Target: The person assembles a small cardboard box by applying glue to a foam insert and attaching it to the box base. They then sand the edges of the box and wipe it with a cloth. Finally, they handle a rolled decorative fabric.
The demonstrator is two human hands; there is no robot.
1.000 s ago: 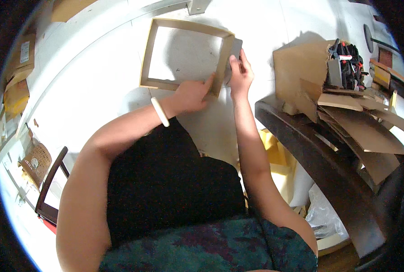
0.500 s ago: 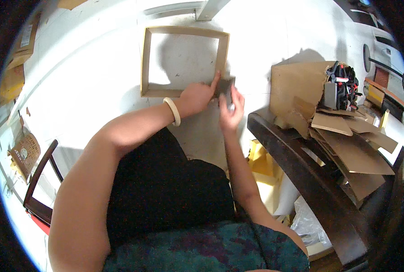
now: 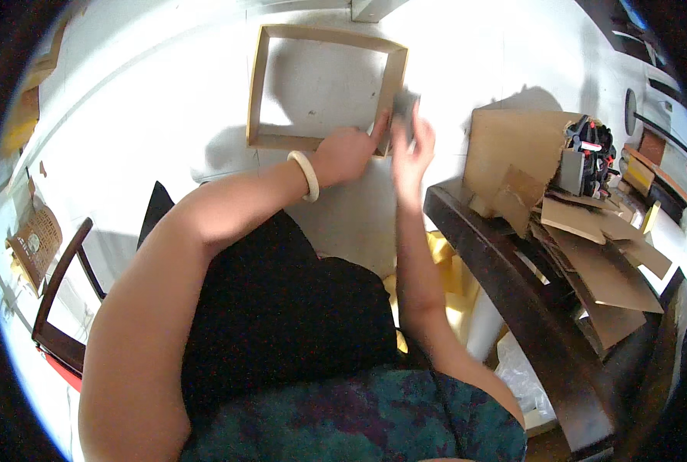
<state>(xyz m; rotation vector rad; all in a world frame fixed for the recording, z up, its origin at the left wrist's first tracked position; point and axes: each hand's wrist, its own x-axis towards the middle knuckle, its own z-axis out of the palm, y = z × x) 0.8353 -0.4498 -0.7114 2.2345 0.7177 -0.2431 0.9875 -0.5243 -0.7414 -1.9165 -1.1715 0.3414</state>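
Note:
A shallow tan rectangular frame [image 3: 289, 142], with no panel across its middle, lies in front of me over the white floor. My left hand [image 3: 347, 156], with a cream bangle [image 3: 305, 177] on its wrist, holds the frame at its near right corner; the index finger stretches along the right wall. In my right hand [image 3: 413, 152] is a small dark grey block [image 3: 404, 106], pinched between thumb and fingers. The block is against or very close to the outer face of the frame's right wall. Motion blurs it, so its exact kind does not show.
On the right stands a dark wooden bench [image 3: 505, 269] heaped with torn cardboard pieces [image 3: 601, 269]. A cardboard box [image 3: 513, 142] and black tools with red parts [image 3: 590, 158] are beyond it. To the left are a dark chair [image 3: 47, 308] and a brown patterned basket [image 3: 35, 242].
The grey block and my right hand have moved away from me along the frame's right wall. My left hand keeps its hold near the corner. The whole view has shifted slightly.

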